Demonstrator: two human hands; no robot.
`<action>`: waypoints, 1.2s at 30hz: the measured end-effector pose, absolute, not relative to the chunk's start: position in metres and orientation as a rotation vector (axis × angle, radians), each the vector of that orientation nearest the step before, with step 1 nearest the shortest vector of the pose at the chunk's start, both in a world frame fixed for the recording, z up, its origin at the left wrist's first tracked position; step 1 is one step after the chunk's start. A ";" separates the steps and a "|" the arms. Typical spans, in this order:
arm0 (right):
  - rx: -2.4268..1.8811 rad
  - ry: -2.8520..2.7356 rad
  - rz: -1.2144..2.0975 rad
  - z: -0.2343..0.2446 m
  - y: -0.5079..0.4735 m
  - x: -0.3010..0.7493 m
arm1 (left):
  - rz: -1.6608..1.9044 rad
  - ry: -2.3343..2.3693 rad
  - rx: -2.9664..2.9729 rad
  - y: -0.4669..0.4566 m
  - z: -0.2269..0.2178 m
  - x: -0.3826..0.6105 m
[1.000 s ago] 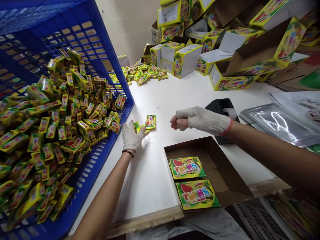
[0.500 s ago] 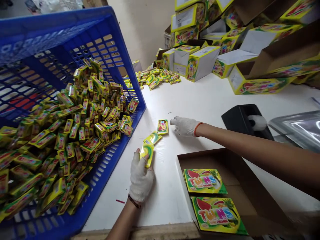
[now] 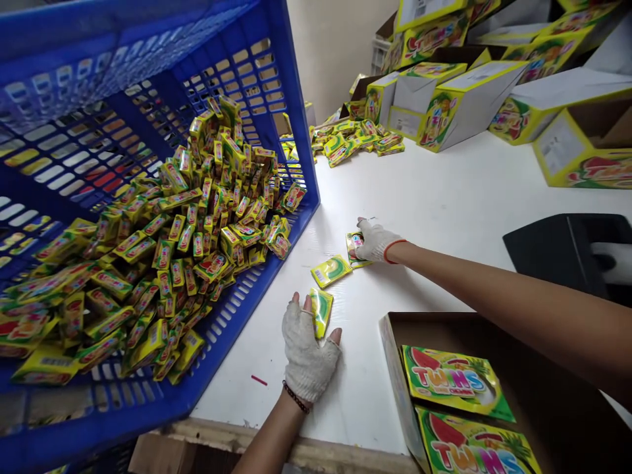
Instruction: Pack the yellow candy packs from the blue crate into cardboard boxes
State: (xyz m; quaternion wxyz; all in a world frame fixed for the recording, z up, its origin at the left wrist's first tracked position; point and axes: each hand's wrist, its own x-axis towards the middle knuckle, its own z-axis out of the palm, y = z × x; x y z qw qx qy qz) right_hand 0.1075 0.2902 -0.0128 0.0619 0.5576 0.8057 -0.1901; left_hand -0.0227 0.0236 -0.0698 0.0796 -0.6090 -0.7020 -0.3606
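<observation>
My left hand (image 3: 311, 352), in a white glove with bare fingertips, rests on the white table with thumb and fingers spread. Its forefinger touches or lies right beside a small yellow-green pack (image 3: 322, 313); I cannot tell which. Farther up the table, my right hand (image 3: 378, 241), also gloved, has its fingers round a small TWINS pack (image 3: 351, 243) and covers much of it. Between the two hands lies another yellow-green pack (image 3: 332, 270), close to the one under my right hand.
On the left a tipped blue crate (image 3: 303, 125) holds a heap of small packs (image 3: 187, 237). At lower right, a brown carton (image 3: 395, 368) contains flat TWINS boxes (image 3: 457, 382). A black tape dispenser (image 3: 548, 253) stands at right. Behind are loose packs (image 3: 345, 141) and open display boxes (image 3: 459, 108).
My right hand has reached onto the far small pack and closed round it. My left fingers have come off the near pack and spread. The view has shifted left.
</observation>
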 end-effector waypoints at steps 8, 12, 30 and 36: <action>1.618 2.456 -0.503 -0.013 0.298 0.119 | -1.717 -2.233 -1.857 0.041 -0.048 0.012; 1.265 2.726 -0.334 -0.004 0.291 0.115 | -1.923 -2.601 -1.915 0.044 -0.048 0.030; 1.178 2.859 -0.874 0.079 0.139 0.147 | -2.913 -2.323 -1.576 0.034 0.023 0.035; 1.184 3.073 -1.255 0.087 0.096 0.183 | -3.989 -1.737 -1.200 0.002 0.039 0.026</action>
